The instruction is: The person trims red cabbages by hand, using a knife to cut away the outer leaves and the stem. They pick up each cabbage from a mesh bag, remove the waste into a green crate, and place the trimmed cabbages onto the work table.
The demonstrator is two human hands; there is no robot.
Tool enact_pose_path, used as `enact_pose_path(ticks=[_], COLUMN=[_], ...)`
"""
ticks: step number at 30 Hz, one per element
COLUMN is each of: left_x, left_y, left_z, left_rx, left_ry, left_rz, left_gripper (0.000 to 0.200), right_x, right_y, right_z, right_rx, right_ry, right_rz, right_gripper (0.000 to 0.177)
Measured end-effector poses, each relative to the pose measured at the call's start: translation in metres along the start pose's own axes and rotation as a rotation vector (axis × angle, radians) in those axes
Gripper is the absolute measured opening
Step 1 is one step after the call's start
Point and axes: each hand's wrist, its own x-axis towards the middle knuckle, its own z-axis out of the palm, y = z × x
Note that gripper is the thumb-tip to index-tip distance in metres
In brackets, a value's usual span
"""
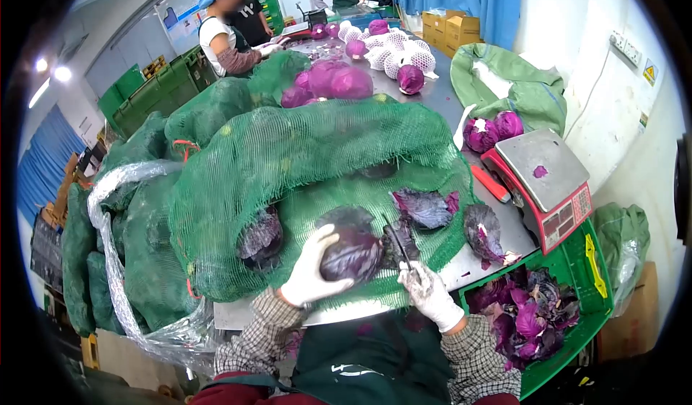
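My left hand, in a white glove, grips the side of a dark red cabbage at the table's front edge. In my gloved right hand is a knife, its dark blade pointing away from me, just right of the cabbage. Beneath them spreads a green mesh sack, its upper side folded back. Another red cabbage sits in the sack's opening to the left. Loose outer cabbage leaves lie on the mesh to the right, and one more leaf rests beyond its edge.
A red scale and an orange-handled tool stand right. Below them, a green crate holds cabbage leaves. Full mesh sacks crowd the left. Peeled cabbages lie farther back, where a person in a blue cap works.
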Motion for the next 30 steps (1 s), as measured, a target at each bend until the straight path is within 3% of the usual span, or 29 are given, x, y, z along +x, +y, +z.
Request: enact_pose_path(ticks=[2, 5, 8, 12, 13, 16, 24, 25, 26, 29, 30], left_x=[-0.014, -0.017, -0.011, -0.002, -0.001, 0.001, 0.012, 0.012, 0.014, 0.020, 0.020], left_y=[-0.001, 0.004, 0.001, -0.007, -0.008, -0.009, -0.008, -0.010, -0.012, -0.013, -0.012], left_z=[-0.007, -0.007, -0.001, 0.005, 0.005, 0.008, 0.015, 0.016, 0.018, 0.020, 0.021], left_rx=[-0.063, 0.011, 0.011, -0.016, -0.019, -0.005, 0.019, 0.014, 0.008, 0.058, 0.076], left_ry=[-0.013, -0.018, 0.008, 0.030, 0.037, 0.062, 0.127, 0.135, 0.139, 0.162, 0.172], left_rz=[-0.004, -0.051, -0.058, -0.062, -0.059, -0.077, -0.135, -0.138, -0.140, -0.154, -0.156], left_gripper=[0.091, 0.091, 0.090, 0.089, 0.089, 0.090, 0.088, 0.088, 0.089, 0.087, 0.087], right_x=[-0.003, -0.007, -0.006, -0.001, 0.002, 0.008, 0.039, 0.046, 0.055, 0.072, 0.079], right_y=[0.003, -0.006, -0.010, -0.011, 0.005, 0.003, -0.008, -0.006, -0.002, 0.005, 0.005], right_z=[0.002, 0.021, 0.026, 0.029, 0.025, 0.030, 0.021, 0.018, 0.009, 0.006, 0.001], right_rx=[0.933, -0.237, -0.441, -0.582, -0.654, -0.720, -0.841, -0.810, -1.000, -0.981, -1.146], right_ry=[0.009, -0.025, -0.052, -0.009, 0.002, -0.013, -0.189, -0.204, -0.350, -0.316, -0.453], right_rz=[0.338, -0.049, 0.051, -0.065, -0.093, -0.118, -0.059, -0.085, -0.191, -0.049, -0.299], right_gripper=[0.024, 0.021, 0.017, 0.013, 0.028, 0.027, 0.019, 0.018, 0.018, 0.022, 0.023])
